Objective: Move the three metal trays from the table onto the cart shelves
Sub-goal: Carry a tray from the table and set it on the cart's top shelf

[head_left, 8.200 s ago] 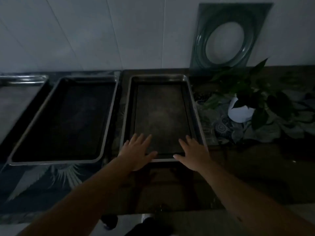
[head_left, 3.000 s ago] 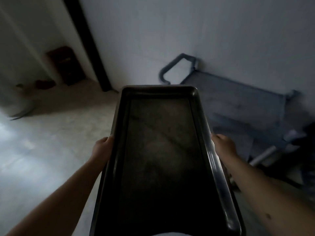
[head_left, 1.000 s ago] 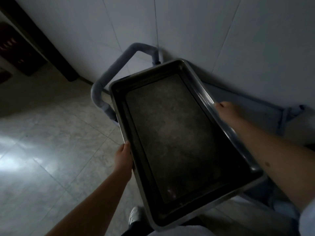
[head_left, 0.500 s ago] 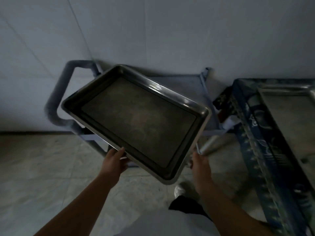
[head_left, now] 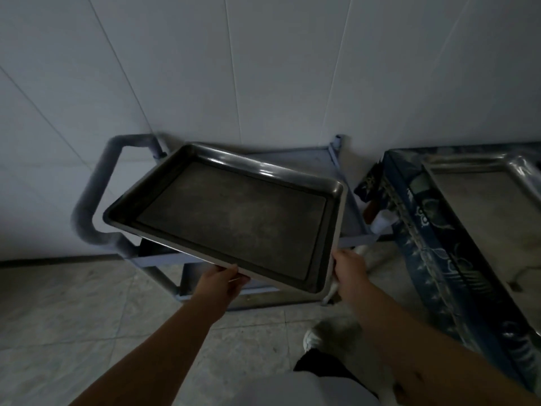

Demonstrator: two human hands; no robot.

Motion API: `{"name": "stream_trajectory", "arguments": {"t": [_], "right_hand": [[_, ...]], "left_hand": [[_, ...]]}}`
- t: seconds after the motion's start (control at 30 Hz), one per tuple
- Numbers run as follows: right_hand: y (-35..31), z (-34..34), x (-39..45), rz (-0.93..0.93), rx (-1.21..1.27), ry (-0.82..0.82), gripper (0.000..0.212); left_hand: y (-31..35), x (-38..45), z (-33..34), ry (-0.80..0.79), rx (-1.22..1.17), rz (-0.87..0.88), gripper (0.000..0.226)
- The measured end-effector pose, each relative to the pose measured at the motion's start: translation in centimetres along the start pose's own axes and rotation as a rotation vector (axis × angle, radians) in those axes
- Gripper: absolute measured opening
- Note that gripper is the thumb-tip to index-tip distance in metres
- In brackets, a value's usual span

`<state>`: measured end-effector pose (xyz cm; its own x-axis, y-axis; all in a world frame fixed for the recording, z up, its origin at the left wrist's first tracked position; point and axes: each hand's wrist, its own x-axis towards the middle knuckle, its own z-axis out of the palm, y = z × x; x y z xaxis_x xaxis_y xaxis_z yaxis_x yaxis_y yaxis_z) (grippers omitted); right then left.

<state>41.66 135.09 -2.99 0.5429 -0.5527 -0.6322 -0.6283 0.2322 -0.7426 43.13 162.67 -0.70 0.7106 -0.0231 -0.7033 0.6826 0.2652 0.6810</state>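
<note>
Dim light, head view. A metal tray [head_left: 231, 218] is held in the air above the top shelf [head_left: 295, 159] of a blue-grey cart [head_left: 164, 259], skewed so its long axis runs from about 10 o'clock to 4 o'clock; its near corner points toward the person. The left hand [head_left: 219, 281] grips the near long rim of the tray, fingers [head_left: 234, 278] curled under the edge and closed on it. The right hand [head_left: 349, 266] holds the right short rim near the 4 o'clock corner — its fingers wrap the edge from outside, closed on the tray as well. The tray is empty, its floor dull and mottled, the far rim catching a highlight. The cart stands against a white panelled wall [head_left: 263, 68], its padded tubular handle [head_left: 87, 197] at 9 o'clock of the tray. Whether the tray touches the shelf at its far side cannot be told; the near side is clearly lifted. At 3 o'clock of the frame stands the worktop [head_left: 439, 238] with a blue patterned cover, and a second metal tray [head_left: 494, 206] lies on it, only partly in view. Pale tiled floor [head_left: 73, 317] below; a light shoe [head_left: 325, 332] shows at 5 o'clock between the forearms — blurred.
</note>
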Motion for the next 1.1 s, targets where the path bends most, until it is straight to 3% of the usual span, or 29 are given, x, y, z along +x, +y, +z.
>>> {"name": "stream_trajectory", "arguments": {"t": [0.13,0.3,0.43,0.57,0.7,0.83,0.9,0.97,1.03,1.1], "right_hand": [[-4.9,-0.5,5.9,0.166,0.023,0.029,0.021],[-8.9,-1.4,11.8,-0.103,-0.272,0.003,0.037],[-12.2,-0.8,14.9,-0.108,-0.533,0.05,0.03],[-13.6,-0.1,17.1,-0.132,-0.632,0.02,0.03],[-14.0,0.2,18.0,-0.293,-0.797,0.056,0.03],[-14.6,0.1,17.5,-0.453,-0.863,0.102,0.031],[-13.9,0.5,15.9,-0.565,-0.811,0.186,0.031],[-12.1,1.2,13.5,-0.771,-0.848,0.233,0.045],[-9.5,2.6,10.4,-0.98,-0.965,0.048,0.045],[-6.6,4.3,8.0,-1.109,-1.091,-0.176,0.042]], "left_hand": [[0.6,1.4,5.0,-0.01,-0.026,-0.057,0.013],[-0.6,4.3,10.5,0.027,-0.08,-0.046,0.02],[-0.8,6.5,13.1,0.102,-0.131,-0.074,0.024],[-0.8,8.2,14.7,0.173,-0.124,-0.11,0.023],[-0.3,8.8,15.5,0.22,-0.016,-0.127,0.019],[1.0,8.3,15.3,0.213,0.243,-0.133,0.028],[1.6,7.9,14.6,0.173,0.514,-0.1,0.035],[2.2,7.6,12.9,0.102,0.797,-0.007,0.035],[2.9,7.0,9.7,0.129,1.04,0.212,0.024],[3.9,6.8,5.2,0.284,1.269,0.57,0.013]]}}
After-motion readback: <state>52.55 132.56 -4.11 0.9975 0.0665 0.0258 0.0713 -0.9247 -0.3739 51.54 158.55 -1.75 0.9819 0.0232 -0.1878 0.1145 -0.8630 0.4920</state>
